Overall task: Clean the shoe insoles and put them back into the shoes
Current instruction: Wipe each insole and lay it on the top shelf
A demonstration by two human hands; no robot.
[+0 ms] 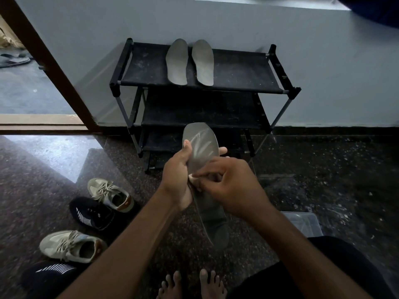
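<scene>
A black three-tier shoe rack (237, 72) stands beyond the left grip (176, 180), backed against a pale wall (323, 61). Far off to that grip's left, a brown door frame (51, 67) edges an open doorway. Just below and to the right of the right grip (235, 186), a clear plastic box (306, 223) sits on the dark speckled floor (345, 169).

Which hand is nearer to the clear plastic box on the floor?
Right. The right hand, pinching a cloth against the insole, is up and left of the clear plastic box. The left hand, gripping the insole, lies farther left.
</scene>
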